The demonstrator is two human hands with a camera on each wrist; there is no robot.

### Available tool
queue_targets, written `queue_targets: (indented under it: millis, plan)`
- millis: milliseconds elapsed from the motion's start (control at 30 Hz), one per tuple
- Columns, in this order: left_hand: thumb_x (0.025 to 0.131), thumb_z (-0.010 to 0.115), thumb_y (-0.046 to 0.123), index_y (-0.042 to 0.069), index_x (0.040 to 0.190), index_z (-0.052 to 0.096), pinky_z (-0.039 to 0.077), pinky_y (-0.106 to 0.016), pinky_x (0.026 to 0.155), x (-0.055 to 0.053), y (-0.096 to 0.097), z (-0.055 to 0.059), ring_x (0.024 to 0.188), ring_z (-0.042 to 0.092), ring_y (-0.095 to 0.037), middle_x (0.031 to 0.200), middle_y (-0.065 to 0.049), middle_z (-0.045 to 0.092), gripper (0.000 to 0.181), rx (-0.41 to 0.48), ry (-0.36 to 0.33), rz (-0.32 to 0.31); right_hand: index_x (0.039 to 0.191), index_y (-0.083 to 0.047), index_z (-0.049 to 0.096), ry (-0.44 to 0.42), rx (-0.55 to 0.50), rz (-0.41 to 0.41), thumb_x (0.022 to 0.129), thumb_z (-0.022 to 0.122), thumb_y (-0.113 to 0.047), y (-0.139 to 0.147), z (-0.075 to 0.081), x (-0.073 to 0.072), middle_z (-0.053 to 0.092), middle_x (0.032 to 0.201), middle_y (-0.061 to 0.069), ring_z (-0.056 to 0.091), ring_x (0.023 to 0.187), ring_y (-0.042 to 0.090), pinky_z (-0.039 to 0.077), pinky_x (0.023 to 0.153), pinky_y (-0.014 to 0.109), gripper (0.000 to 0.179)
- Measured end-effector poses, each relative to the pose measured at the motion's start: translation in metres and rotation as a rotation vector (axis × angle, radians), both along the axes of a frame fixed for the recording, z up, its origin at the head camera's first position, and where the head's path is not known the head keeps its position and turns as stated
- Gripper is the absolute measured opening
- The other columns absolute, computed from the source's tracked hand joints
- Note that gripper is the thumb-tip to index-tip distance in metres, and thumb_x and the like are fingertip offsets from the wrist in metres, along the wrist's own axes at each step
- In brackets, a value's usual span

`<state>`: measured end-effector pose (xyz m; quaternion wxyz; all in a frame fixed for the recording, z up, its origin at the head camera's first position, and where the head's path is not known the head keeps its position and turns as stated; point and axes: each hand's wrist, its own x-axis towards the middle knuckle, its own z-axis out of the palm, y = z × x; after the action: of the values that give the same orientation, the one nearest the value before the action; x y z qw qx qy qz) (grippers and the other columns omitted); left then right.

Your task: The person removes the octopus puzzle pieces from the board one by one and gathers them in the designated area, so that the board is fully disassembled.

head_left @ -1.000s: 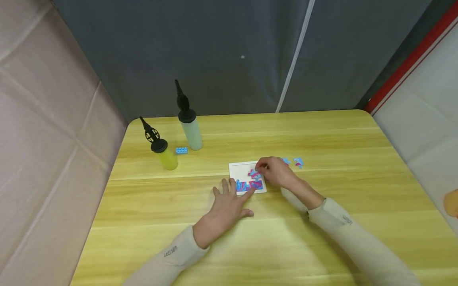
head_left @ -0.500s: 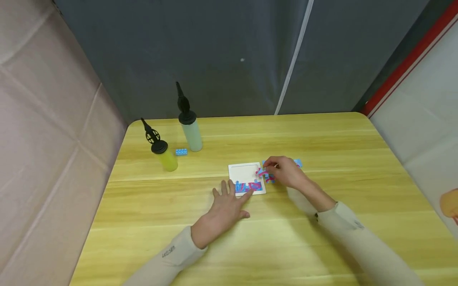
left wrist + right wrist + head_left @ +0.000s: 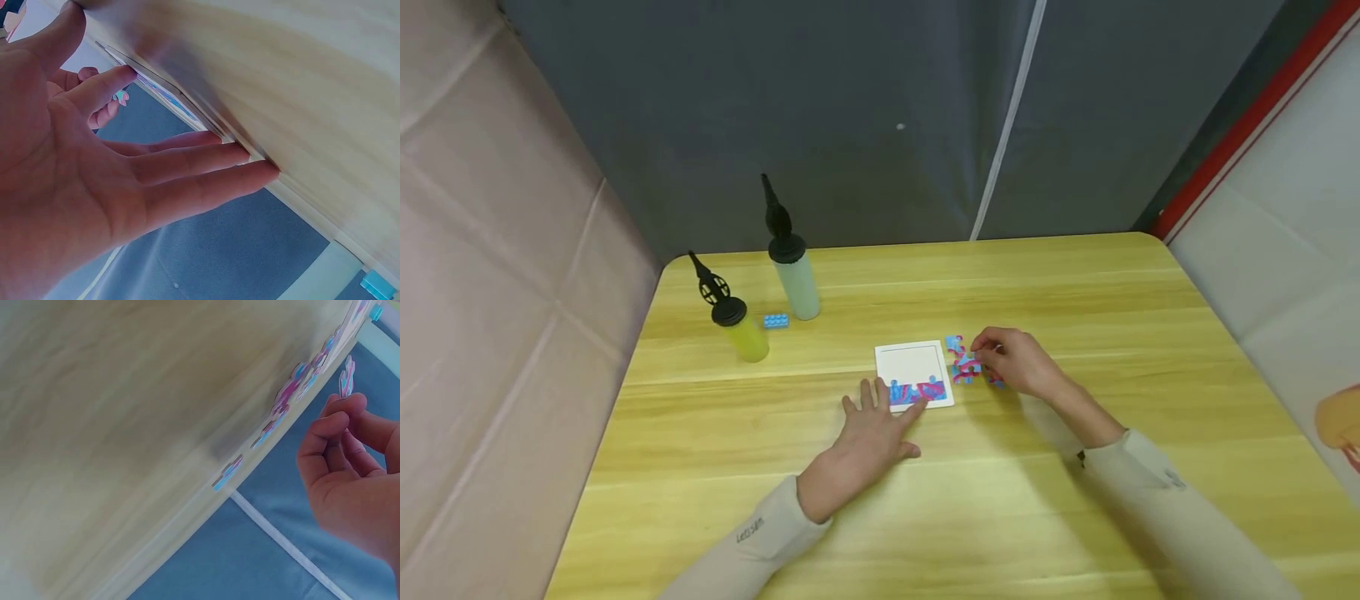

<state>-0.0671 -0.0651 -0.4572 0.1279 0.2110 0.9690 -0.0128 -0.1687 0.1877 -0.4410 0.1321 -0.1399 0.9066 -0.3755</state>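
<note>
A white puzzle frame lies on the table, its lower strip filled with joined blue and pink pieces. My left hand is spread beside it, fingertips at its near left corner and one finger reaching over its lower edge. In the left wrist view the fingers are straight. Just right of the frame, my right hand pinches a puzzle piece between thumb and fingertips. Loose pieces lie near it, among them a blue and pink one; the hand partly hides others.
At the back left stand a yellow bottle and a pale green bottle, both with black pointed tops. A small blue toy brick lies between them. A dark curtain hangs behind the table.
My right hand has moved right, off the frame, carrying the puzzle piece from above it to beside the loose pieces. The left hand has stayed at the frame.
</note>
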Motion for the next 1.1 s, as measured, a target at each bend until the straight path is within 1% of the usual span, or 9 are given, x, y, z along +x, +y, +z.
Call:
queue_targets:
  millis: [100, 233, 500, 700, 933, 1000, 1100]
  plan:
    - [0.095, 0.06, 0.062, 0.039, 0.16, 0.037, 0.047, -0.067, 0.106, 0.0, -0.001, 0.0, 0.145, 0.042, -0.054, 0.156, -0.035, 0.04, 0.072, 0.0, 0.001, 0.001, 0.109, 0.0, 0.069, -0.004, -0.008, -0.006, 0.104, 0.058, -0.009, 0.003, -0.002, -0.001, 0.072, 0.09, 0.016, 0.06, 0.066, 0.019, 0.045, 0.054, 0.026, 0.015]
    - [0.095, 0.059, 0.062, 0.039, 0.16, 0.037, 0.047, -0.067, 0.106, -0.001, -0.002, 0.001, 0.145, 0.041, -0.054, 0.156, -0.035, 0.04, 0.072, -0.001, -0.003, 0.001, 0.109, 0.0, 0.069, 0.01, 0.003, -0.016, 0.104, 0.057, -0.008, 0.008, -0.005, -0.001, 0.073, 0.093, 0.016, 0.06, 0.065, 0.019, 0.044, 0.054, 0.025, 0.015]
    - [0.096, 0.058, 0.063, 0.038, 0.16, 0.037, 0.047, -0.068, 0.106, -0.001, -0.002, 0.0, 0.144, 0.042, -0.055, 0.156, -0.036, 0.04, 0.072, 0.005, 0.004, -0.013, 0.11, 0.0, 0.07, 0.006, 0.007, -0.035, 0.104, 0.055, -0.005, 0.023, -0.006, 0.0, 0.072, 0.09, 0.015, 0.062, 0.069, 0.021, 0.048, 0.057, 0.025, 0.016]
    - [0.095, 0.059, 0.062, 0.038, 0.16, 0.038, 0.047, -0.068, 0.105, -0.001, -0.003, -0.001, 0.143, 0.042, -0.056, 0.155, -0.037, 0.04, 0.072, 0.019, 0.009, -0.021, 0.11, 0.0, 0.07, 0.028, 0.02, -0.039, 0.104, 0.055, -0.005, 0.034, -0.007, 0.001, 0.069, 0.083, 0.014, 0.056, 0.066, 0.018, 0.044, 0.056, 0.025, 0.016]
    - [0.095, 0.058, 0.063, 0.038, 0.16, 0.037, 0.047, -0.069, 0.105, 0.001, -0.006, -0.003, 0.143, 0.041, -0.057, 0.155, -0.037, 0.04, 0.073, 0.022, 0.008, -0.014, 0.107, 0.0, 0.069, 0.023, -0.001, -0.059, 0.104, 0.054, -0.004, 0.041, -0.011, 0.004, 0.059, 0.072, 0.009, 0.051, 0.061, 0.012, 0.04, 0.055, 0.024, 0.016]
    - [0.095, 0.059, 0.063, 0.038, 0.16, 0.037, 0.047, -0.069, 0.105, 0.001, -0.006, -0.003, 0.143, 0.042, -0.057, 0.155, -0.037, 0.04, 0.072, 0.017, 0.012, -0.013, 0.107, 0.0, 0.069, 0.03, -0.002, -0.066, 0.104, 0.054, -0.005, 0.042, -0.011, 0.005, 0.058, 0.071, 0.008, 0.051, 0.061, 0.012, 0.041, 0.057, 0.024, 0.015]
    - [0.095, 0.059, 0.063, 0.038, 0.159, 0.038, 0.047, -0.068, 0.104, 0.001, -0.007, -0.003, 0.143, 0.042, -0.057, 0.154, -0.037, 0.041, 0.072, 0.014, 0.023, -0.015, 0.108, -0.001, 0.069, 0.044, -0.006, -0.075, 0.104, 0.055, -0.005, 0.045, -0.012, 0.006, 0.061, 0.074, 0.01, 0.053, 0.064, 0.013, 0.043, 0.059, 0.025, 0.015]
